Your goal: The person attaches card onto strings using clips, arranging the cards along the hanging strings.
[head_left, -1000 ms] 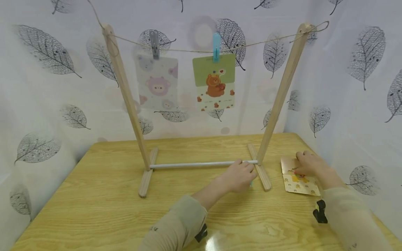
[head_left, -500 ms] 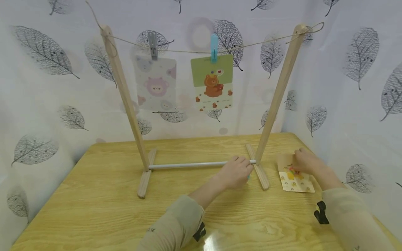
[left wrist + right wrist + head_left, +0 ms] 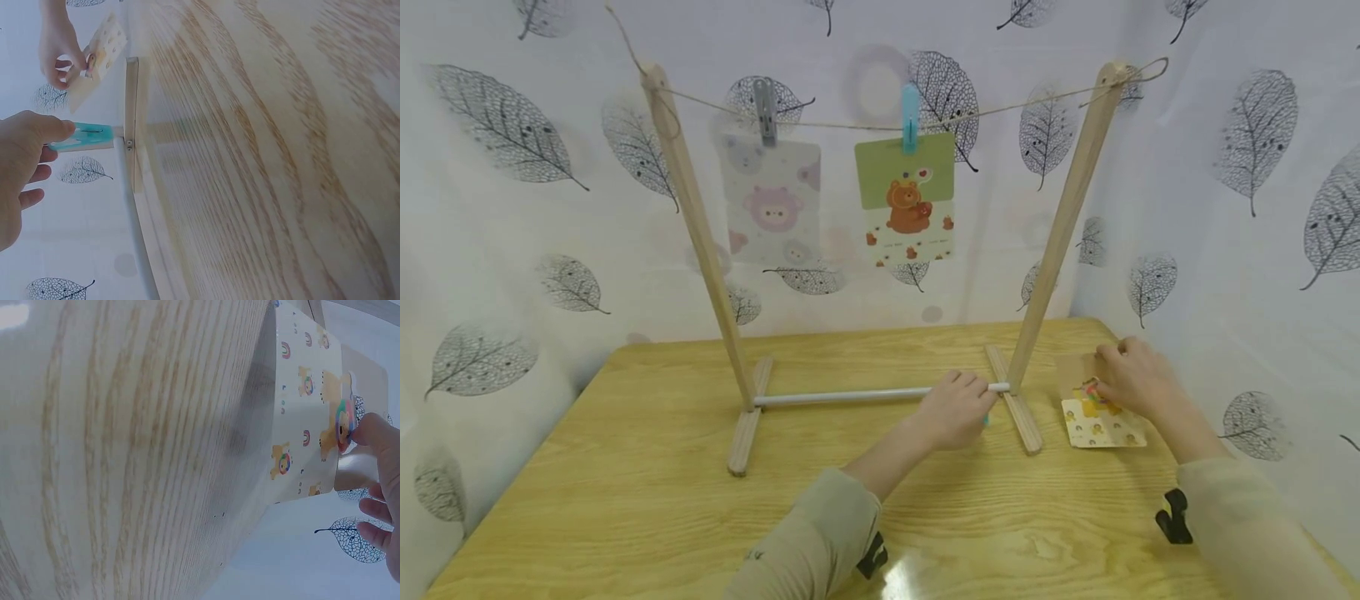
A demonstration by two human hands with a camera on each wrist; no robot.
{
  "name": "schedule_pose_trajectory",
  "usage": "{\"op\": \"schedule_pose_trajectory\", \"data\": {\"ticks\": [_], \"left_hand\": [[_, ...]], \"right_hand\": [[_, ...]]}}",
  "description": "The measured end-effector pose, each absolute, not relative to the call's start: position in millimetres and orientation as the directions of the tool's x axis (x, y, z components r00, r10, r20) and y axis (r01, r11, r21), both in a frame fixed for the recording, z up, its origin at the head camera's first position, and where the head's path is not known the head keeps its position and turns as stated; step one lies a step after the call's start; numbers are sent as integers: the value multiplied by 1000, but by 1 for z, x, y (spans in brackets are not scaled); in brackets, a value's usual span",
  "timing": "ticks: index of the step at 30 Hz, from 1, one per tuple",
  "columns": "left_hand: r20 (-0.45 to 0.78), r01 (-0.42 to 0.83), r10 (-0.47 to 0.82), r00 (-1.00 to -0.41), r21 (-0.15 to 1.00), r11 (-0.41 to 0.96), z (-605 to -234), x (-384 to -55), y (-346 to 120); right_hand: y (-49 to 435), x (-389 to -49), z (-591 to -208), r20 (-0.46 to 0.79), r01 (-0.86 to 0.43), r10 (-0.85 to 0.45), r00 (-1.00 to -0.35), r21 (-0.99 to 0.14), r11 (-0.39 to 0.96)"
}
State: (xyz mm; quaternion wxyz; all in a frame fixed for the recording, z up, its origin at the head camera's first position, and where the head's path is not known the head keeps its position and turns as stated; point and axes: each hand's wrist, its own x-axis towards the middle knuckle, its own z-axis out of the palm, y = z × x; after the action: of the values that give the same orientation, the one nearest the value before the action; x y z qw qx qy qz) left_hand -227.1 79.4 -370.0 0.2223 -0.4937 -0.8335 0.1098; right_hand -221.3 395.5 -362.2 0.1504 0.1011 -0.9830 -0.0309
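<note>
My left hand (image 3: 955,412) pinches a light blue clothespin (image 3: 94,134) between thumb and index finger, close over the table by the stand's right foot. In the head view only a sliver of that clothespin shows. On the right, my right hand (image 3: 1137,377) pinches a card (image 3: 306,419) printed with lions and rainbows. The thumb lies on the lion picture, and the fingers behind the card are partly hidden. The card is tilted up off the table, with its patterned half lowest.
A wooden stand (image 3: 1060,242) carries a string with two hung cards: a pale pink-animal card (image 3: 772,208) under a grey clothespin (image 3: 765,112), and a green bear card (image 3: 906,200) under a blue clothespin (image 3: 910,121). A white bar (image 3: 842,397) joins the stand's feet.
My right hand has raised the lion card a little from the table and moved it slightly left. The left hand, still pinching the clothespin, has shifted slightly left.
</note>
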Motion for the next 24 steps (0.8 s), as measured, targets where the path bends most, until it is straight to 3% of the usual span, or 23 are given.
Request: {"op": "schedule_pose_trajectory", "data": {"ticks": [7, 13, 20, 24], "left_hand": [[267, 775, 864, -427, -385, 501, -371, -229, 78], [281, 777, 856, -434, -364, 513, -370, -230, 75], [318, 783, 848, -425, -342, 520, -368, -231, 70], [334, 784, 836, -436, -316, 535, -361, -230, 66]], "right_hand": [[394, -218, -360, 330, -150, -204, -922, 182, 972], [393, -218, -361, 457, -191, -291, -841, 252, 949], [392, -216, -358, 512, -220, -358, -781, 311, 925], [392, -216, -355, 609, -268, -423, -671, 333, 904]]}}
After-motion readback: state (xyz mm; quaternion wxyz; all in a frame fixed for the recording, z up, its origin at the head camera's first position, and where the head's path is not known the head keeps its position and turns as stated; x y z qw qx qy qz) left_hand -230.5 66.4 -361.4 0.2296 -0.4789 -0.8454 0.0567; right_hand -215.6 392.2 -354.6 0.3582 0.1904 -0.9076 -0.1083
